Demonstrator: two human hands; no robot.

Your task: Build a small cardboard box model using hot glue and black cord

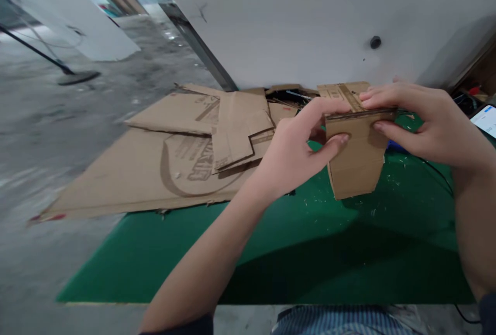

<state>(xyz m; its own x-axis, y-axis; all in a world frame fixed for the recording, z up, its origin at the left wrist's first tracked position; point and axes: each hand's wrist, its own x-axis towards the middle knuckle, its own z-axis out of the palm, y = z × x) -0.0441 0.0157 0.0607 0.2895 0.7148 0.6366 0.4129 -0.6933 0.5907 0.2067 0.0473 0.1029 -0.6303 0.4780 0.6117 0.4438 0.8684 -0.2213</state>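
Observation:
A small piece of brown cardboard (358, 162) is held above the green tabletop, bent along a fold near its top. My left hand (306, 144) grips its left side, thumb on the front face and fingers over the folded edge. On the right side, my right hand (414, 118) pinches the same fold, thumb in front and fingers lying on the upper flap. A strip of brown tape (351, 98) runs across that flap. The tips of some left fingers are hidden behind the cardboard.
Cut cardboard pieces (242, 128) lie on a large printed sheet (127, 170) that overhangs the green table (163, 257) at left. A white wall (290, 25) rises behind. A phone (486, 121) and a black cable (436, 170) are at right, with small scraps on the tabletop.

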